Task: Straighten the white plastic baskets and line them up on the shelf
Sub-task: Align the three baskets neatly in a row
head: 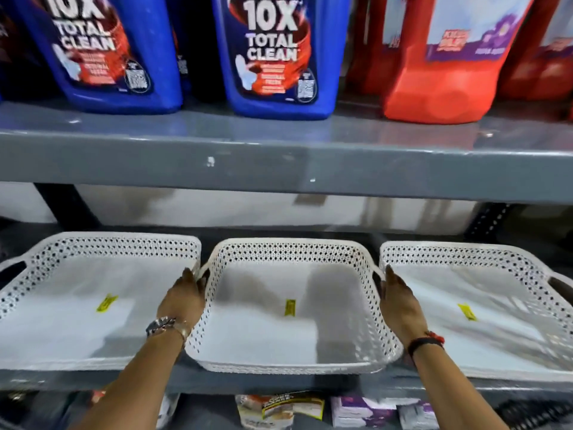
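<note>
Left hand [183, 301] and right hand [400, 301] clamp the middle white perforated plastic basket [291, 355] by its sides, below blue "10X TOTAL CLEAN" jugs [273, 57].

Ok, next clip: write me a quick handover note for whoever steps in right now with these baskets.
Left hand presses the middle basket's left side; right hand presses its right side.
Three white baskets sit side by side on the lower shelf: left basket, middle, right basket.
Done: all three sit in a row, roughly.
Left: the middle basket's front edge juts past the shelf lip; push it back level with its neighbours, then check the spacing.
</note>
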Demonstrator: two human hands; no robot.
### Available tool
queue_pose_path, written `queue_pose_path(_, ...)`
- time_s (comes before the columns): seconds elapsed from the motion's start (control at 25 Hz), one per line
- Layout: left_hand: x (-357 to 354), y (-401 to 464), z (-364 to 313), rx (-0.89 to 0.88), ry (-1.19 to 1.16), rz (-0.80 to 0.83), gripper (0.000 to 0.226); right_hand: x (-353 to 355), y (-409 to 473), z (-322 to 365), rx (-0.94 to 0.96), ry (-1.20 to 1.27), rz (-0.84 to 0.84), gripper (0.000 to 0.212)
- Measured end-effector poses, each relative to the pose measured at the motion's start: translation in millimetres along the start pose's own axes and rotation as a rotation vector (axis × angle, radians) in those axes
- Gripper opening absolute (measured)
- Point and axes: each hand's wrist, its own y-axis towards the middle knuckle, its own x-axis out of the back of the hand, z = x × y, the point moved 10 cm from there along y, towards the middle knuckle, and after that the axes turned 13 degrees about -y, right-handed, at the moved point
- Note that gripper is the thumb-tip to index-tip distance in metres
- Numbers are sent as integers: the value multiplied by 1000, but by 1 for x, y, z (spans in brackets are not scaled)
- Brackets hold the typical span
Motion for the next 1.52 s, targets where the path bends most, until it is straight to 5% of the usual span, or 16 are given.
queue_pose_path(0.24,-6,1,-11,14,69,17,39,-4,-1,-1,-59,-25,-54,55)
queue_pose_path(0.8,-39,70,-46,-154,67,50,60,4,68,13,-3,-36,-143,68)
queue_pose_path(1.52,-26,12,-16,-102,46,79,62,-6,10,-6,-56,10,-105,65)
